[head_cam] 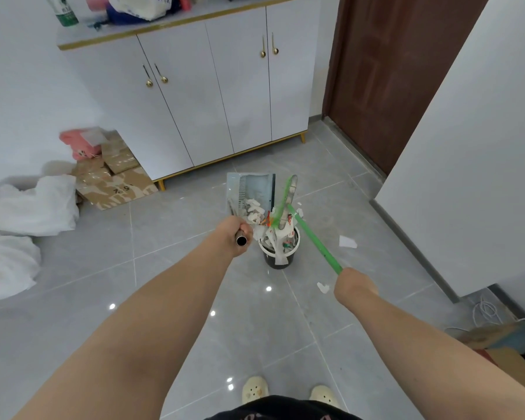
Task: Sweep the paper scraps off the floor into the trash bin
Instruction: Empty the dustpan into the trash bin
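- The paper scraps (253, 210) are being tipped out of the dustpan (250, 189), which is being held tilted just above the trash bin (278, 262) in the middle of the floor (194, 268). The bin is being crowded to its rim with paper, so fresh pieces could be sliding off the heap and over the edge.
- The scraps are being raked down by the head of the green broom (311, 237). A stroke driven too hard, or carried past the rim on the right, would be flinging paper back onto the tiles.
- The dustpan's metal handle is being gripped by the left hand (234, 234), with the fingers wrapped fully round the tube. If the pan is being angled wide of the small opening, its load would be spilling on the near or left side.
- The broom's handle is being clasped by the right hand (353, 284) in a closed fist. A careless swing could be tipping the light bin over.
- One loose scrap (347, 241) is lying right of the bin and a second scrap (322, 287) on its near side. Both risk being overlooked or trodden on.
- The cabinet (212, 95) at the far side is standing well apart and is not being endangered.
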`<action>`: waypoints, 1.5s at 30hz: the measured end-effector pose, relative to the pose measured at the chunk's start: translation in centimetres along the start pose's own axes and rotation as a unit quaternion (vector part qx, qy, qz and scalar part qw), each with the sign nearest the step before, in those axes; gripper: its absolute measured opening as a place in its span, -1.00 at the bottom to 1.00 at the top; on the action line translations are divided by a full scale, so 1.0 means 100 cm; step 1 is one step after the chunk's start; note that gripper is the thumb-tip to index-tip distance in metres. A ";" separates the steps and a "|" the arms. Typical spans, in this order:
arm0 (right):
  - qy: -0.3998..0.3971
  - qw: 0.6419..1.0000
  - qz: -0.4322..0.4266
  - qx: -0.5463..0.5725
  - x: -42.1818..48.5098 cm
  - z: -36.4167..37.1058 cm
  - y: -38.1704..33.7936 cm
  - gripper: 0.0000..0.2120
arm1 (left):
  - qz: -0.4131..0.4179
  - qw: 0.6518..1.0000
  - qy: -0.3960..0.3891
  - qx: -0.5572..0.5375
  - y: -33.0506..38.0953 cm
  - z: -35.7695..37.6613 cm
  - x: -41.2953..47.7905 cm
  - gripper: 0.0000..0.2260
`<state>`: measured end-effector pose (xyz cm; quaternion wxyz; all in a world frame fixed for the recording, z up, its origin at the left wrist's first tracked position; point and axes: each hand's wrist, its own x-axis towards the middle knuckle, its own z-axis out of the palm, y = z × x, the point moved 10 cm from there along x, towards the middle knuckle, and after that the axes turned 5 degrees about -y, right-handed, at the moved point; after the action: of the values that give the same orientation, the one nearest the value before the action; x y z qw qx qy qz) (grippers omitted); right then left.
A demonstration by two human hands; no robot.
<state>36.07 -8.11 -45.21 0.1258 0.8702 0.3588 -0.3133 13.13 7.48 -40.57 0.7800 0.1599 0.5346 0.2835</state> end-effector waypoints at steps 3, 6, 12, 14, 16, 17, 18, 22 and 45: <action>-0.004 1.000 -0.005 0.018 -0.002 0.003 0.004 -0.70 | 0.002 1.000 0.005 -0.001 -0.003 -0.002 -0.001 -0.78; -0.007 1.000 -0.013 0.027 -0.005 0.004 0.005 -0.71 | 0.007 1.000 -0.001 -0.014 -0.002 -0.003 -0.003 -0.78; -0.016 1.000 -0.016 -0.006 -0.004 0.008 0.001 -0.70 | 0.007 0.998 -0.012 -0.054 0.004 -0.010 -0.010 -0.77; -0.018 0.999 -0.013 -0.032 -0.002 0.013 -0.006 -0.69 | 0.011 0.998 -0.007 -0.059 0.004 -0.015 -0.010 -0.79; -0.019 0.999 -0.012 -0.041 -0.001 0.015 -0.016 -0.70 | 0.014 0.998 -0.004 -0.066 0.004 -0.019 -0.010 -0.79; -0.021 0.999 -0.012 -0.042 0.002 0.016 -0.021 -0.70 | 0.013 0.997 -0.004 -0.072 0.004 -0.020 -0.009 -0.79; -0.027 0.999 -0.013 -0.044 0.005 0.019 -0.027 -0.69 | 0.013 0.997 -0.006 -0.077 0.004 -0.021 -0.009 -0.79; -0.055 0.995 -0.030 -0.075 0.018 0.033 -0.057 -0.64 | 0.006 0.996 0.001 -0.094 0.001 -0.036 -0.005 -0.79; -0.029 0.997 -0.032 -0.061 0.006 0.024 -0.051 -0.69 | -0.027 0.994 0.004 -0.104 -0.007 -0.067 -0.021 -0.80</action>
<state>31.70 -5.25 -47.38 0.1794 0.8392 0.4015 -0.3200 6.62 5.27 -41.94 0.7974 0.0618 0.5096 0.3172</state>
